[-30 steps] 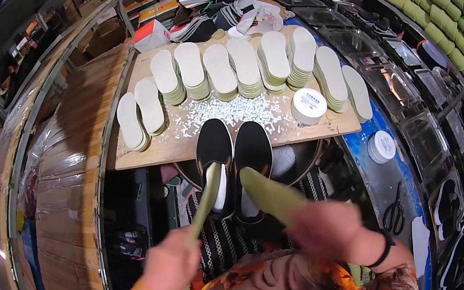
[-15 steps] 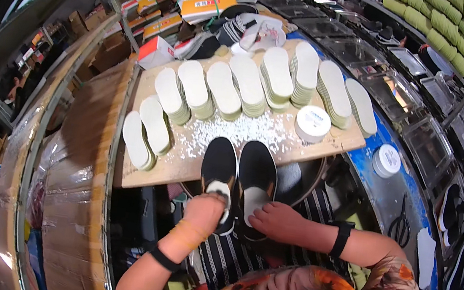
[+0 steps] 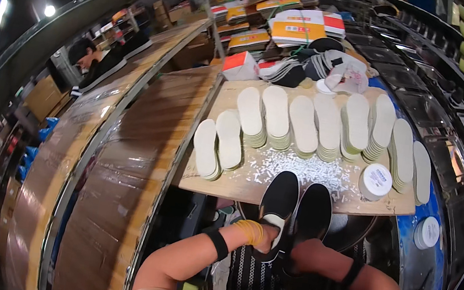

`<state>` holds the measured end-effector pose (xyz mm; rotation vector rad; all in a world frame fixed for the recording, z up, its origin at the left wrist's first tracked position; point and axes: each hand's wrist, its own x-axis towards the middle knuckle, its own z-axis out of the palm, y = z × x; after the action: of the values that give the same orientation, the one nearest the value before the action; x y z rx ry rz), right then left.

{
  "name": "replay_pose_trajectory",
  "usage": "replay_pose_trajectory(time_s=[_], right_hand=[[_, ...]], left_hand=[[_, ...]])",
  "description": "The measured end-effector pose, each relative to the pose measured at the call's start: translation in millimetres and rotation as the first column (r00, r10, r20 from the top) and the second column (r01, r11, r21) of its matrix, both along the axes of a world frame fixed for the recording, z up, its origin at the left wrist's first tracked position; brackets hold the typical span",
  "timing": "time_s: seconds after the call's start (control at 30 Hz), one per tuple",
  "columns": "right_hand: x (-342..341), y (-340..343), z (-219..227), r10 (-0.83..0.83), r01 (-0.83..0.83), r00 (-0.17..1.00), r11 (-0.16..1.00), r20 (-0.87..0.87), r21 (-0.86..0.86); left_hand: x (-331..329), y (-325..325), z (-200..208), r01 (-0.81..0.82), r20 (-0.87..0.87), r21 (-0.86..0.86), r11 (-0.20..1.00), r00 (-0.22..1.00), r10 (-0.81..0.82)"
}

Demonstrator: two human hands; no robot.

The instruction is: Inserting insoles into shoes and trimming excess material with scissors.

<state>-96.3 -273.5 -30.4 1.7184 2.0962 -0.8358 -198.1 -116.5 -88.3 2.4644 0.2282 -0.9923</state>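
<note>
Black slip-on shoes [image 3: 281, 191] sit side by side, heels toward the person, toes overlapping the front edge of the bench [image 3: 225, 187] in this view; whether they touch it I cannot tell. The left hand [image 3: 267, 238] is at the left shoe's opening, where a pale insole [image 3: 275, 220] shows ahead of it; its fingers are partly hidden, so whether they grip or only push I cannot tell. The right hand [image 3: 309, 255] is blurred over the other opening, its hold equally unclear. The step in hand looks like seating insoles; the next move seems to call for pressing each one flat to the heel without buckling it.

Beyond the toes, white scraps [image 3: 306, 173] litter the bench. A white tub [image 3: 376, 181] stands near its right front corner. Farther back, rows of insole stacks [image 3: 304, 123] spread from the left edge to the right one. Black-and-white shoes [image 3: 285, 72] lie along the back edge, with flattened cartons [image 3: 299, 28] behind.

A second ago, both hands held insoles angled above the shoes; now neither insole stands clear of an opening. Half a second ago, a pale inner sole showed in the right shoe; now the hand and shadow hide that area.
</note>
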Motion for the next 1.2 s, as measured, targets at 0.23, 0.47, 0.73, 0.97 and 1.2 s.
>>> replay_pose_trajectory(time_s=[0.23,0.47,0.73,0.97,1.2], right_hand=[[37.3,-5.3,3.1,0.16,-0.111,0.91,0.983,-0.383,0.145],[91.5,-62.5,88.8,-0.245,0.506,0.629,0.849,-0.738,0.149],[119.0,-112.4,33.0,-0.702,0.882,-0.167,0.207,-0.692,-0.423],[122.7,-121.6,44.9,-0.783,0.914,-0.212,0.054,-0.585,-0.403],[157.5,-203.2,5.1,-0.869,0.947,-0.063,0.104,-0.491,-0.305]], left_hand=[[11.5,-39.7,20.5,-0.474,0.467,-0.17,0.864,0.734,0.494],[-45.8,-16.9,63.0,-0.432,0.615,-0.473,0.768,0.462,0.638],[-98.7,219.2,161.1,-0.818,0.788,-0.194,0.541,0.199,0.583],[-106.3,445.9,150.0,-0.628,0.561,-0.756,0.184,-0.478,0.676],[41.1,164.6,67.2,-0.459,0.334,-0.583,0.671,0.617,0.713]])
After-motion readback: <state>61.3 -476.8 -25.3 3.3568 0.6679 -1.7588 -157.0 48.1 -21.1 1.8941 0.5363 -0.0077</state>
